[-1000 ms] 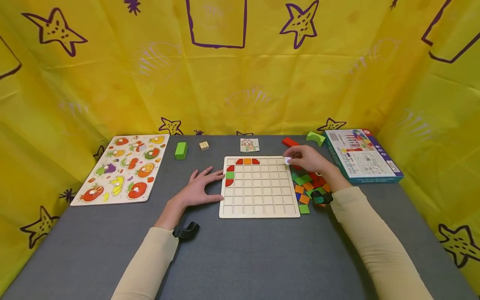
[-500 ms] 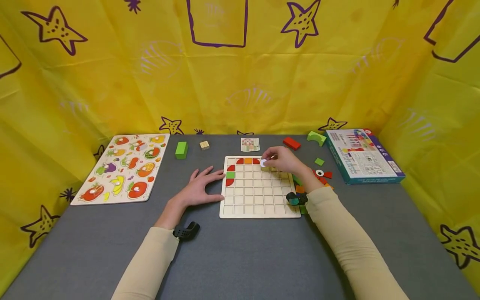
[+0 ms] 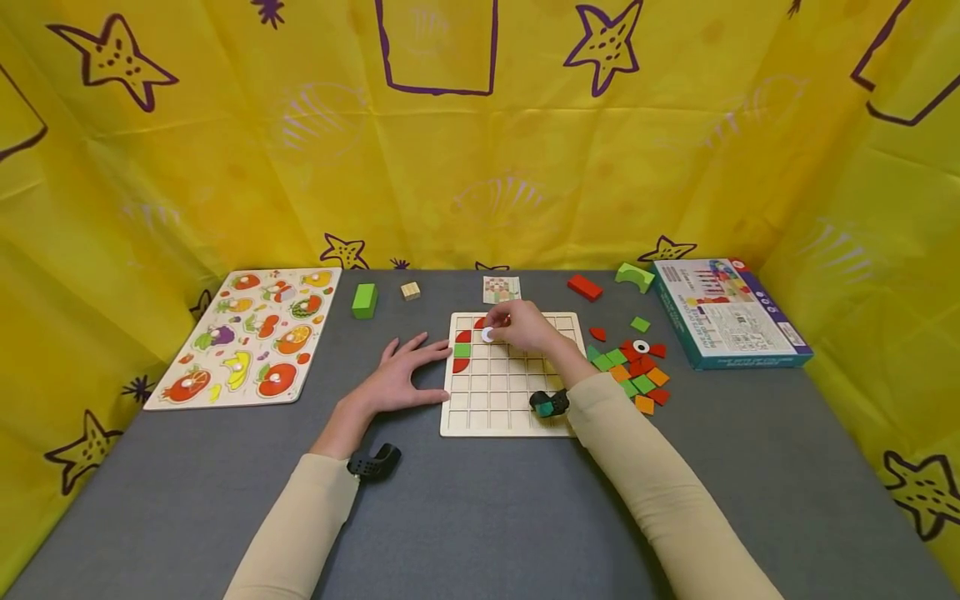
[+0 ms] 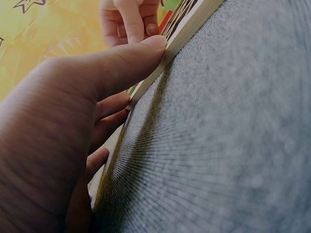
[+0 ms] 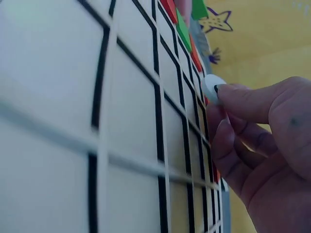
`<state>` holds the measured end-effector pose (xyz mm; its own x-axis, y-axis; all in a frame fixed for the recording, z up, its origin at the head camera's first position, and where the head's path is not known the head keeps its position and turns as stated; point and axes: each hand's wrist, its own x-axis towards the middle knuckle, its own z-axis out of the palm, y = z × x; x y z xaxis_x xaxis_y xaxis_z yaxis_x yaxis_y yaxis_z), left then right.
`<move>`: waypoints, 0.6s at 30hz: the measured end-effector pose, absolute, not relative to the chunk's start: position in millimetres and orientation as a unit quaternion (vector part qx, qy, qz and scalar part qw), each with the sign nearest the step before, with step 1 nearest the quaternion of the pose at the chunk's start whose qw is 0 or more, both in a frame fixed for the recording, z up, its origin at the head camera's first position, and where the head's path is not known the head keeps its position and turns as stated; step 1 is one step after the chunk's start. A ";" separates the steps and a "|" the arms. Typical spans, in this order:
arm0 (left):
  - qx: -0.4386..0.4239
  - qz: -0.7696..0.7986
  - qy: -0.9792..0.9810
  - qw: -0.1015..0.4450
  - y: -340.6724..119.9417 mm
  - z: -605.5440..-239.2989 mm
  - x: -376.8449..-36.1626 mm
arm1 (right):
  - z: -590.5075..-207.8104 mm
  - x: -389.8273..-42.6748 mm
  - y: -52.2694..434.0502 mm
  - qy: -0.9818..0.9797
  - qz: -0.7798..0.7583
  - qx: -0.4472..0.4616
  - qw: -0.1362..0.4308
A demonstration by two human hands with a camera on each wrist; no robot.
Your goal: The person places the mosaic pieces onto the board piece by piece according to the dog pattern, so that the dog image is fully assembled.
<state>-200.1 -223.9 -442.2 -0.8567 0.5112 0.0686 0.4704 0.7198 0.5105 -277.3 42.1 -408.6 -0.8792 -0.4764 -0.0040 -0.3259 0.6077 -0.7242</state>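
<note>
A wooden grid board (image 3: 480, 408) lies flat in front of me. In its left column sit a red curved tile (image 3: 462, 337), a green square tile (image 3: 462, 351) and another red curved tile (image 3: 461, 365). My left hand (image 3: 393, 382) has its fingers spread at the board's left edge; in the left wrist view its thumb touches that edge. Thumb and fingers of my right hand (image 3: 522, 325) pinch a white round disc (image 5: 211, 87) with a dark spot, close over the board's upper left cells. The right hand hides most of the top row.
Several loose tiles (image 3: 641, 367) lie right of the board, with a white ring-like eye piece (image 3: 641, 346). Behind are a picture card (image 3: 501, 289), red block (image 3: 584, 287), green arch (image 3: 634, 277), green block (image 3: 364, 301) and small wooden block (image 3: 410, 291). A fruit puzzle (image 3: 247, 342) and box (image 3: 731, 312) flank them.
My right hand has moved left across the board from its upper right corner, carrying the white disc. More of the loose tiles show now. The left hand has stayed at the edge.
</note>
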 end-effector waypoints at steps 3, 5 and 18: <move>0.265 0.263 0.927 0.039 -223.7 -443.0 -200.7 | -410.7 -278.1 35.5 0.898 -0.368 -0.225 0.092; 0.266 0.261 0.927 0.039 -223.6 -443.8 -201.2 | -412.8 -279.0 32.2 0.902 -0.358 -0.225 0.086; 0.260 0.263 0.928 0.041 -223.3 -442.7 -200.4 | -415.4 -277.6 25.9 0.912 -0.322 -0.244 0.069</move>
